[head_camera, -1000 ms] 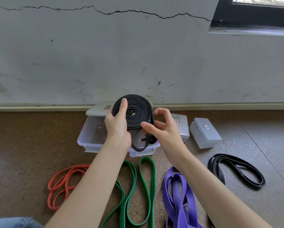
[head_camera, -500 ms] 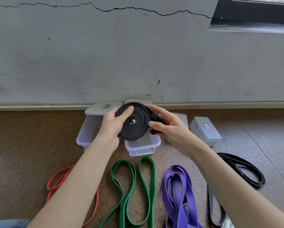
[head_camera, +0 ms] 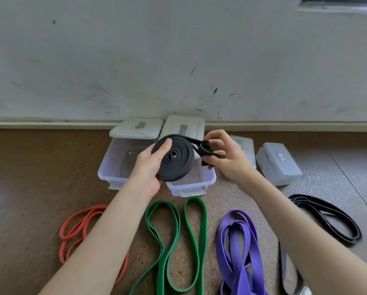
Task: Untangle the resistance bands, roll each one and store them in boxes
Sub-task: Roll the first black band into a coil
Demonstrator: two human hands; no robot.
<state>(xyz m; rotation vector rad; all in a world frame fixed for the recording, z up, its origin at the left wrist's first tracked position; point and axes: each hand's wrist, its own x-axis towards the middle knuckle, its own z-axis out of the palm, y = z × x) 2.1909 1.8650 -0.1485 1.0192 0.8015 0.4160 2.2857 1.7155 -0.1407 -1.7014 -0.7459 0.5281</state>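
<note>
Both forearms reach forward from the bottom of the view and meet above the floor (head_camera: 29, 167), bare to the elbow. The left hand (head_camera: 147, 169) cradles the rolled black band (head_camera: 175, 159) from its left side, thumb laid flat across the top of the coil and the other fingers curled under its lower edge. The right hand (head_camera: 225, 158) is just beside it, fingers bent and pinching the loose tail of that same band where it leaves the coil, so the two hands sit close together, each gripping one part of the one band. Directly under and behind the hands stand two open boxes (head_camera: 108, 173) side by side, each with a white lid (head_camera: 135, 128) propped at its far end; the coil hangs over the right-hand one. To the right of the right hand lie two closed boxes (head_camera: 278, 165), the nearer partly hidden by the fingers. Four loose bands lie on the floor nearer the person than the hands: an orange band (head_camera: 72, 231) beneath the left forearm, a green band (head_camera: 174, 241) between the forearms, a purple band (head_camera: 240, 248) just left of the right forearm, and a black band (head_camera: 327, 218) out to its right, which may continue under the arm.
</note>
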